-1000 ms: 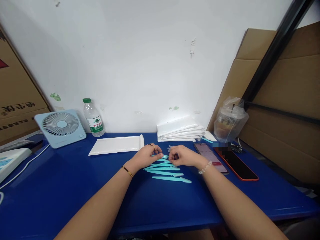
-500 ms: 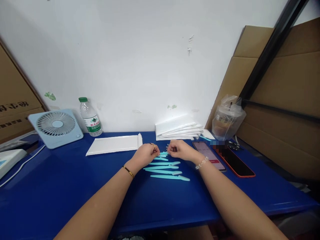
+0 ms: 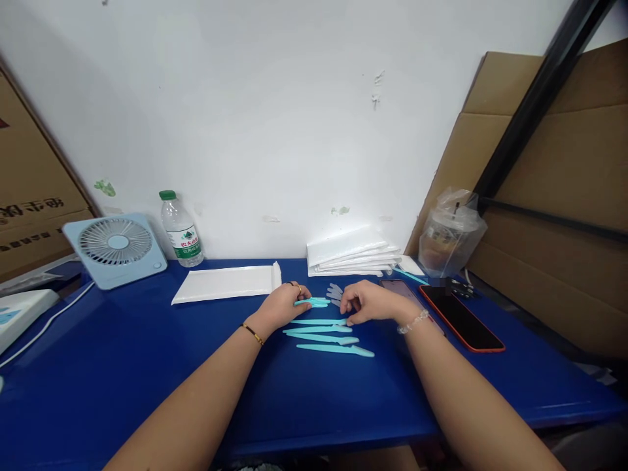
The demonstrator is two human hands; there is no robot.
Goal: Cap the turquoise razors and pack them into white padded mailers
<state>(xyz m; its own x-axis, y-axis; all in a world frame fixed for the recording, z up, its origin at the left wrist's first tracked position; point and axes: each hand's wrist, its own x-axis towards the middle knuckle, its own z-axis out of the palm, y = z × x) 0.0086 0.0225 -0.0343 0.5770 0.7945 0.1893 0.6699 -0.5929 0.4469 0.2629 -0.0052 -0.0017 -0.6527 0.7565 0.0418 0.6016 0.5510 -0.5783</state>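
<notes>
Several slim turquoise plastic sticks lie side by side on the blue table. My left hand is closed on one turquoise stick, held just above the row. My right hand rests with curled fingers at the right ends of the sticks, fingertips down on the table. Whether it holds anything I cannot make out. A few small pale caps lie between my hands, just behind the sticks.
A flat white padded envelope lies behind my left hand and a stack of them behind my right. Two phones lie at the right beside a bagged drink cup. A small fan and water bottle stand at the back left.
My right hand has moved a little right and down onto the ends of the sticks. My left hand still holds its stick, now apart from the right hand.
</notes>
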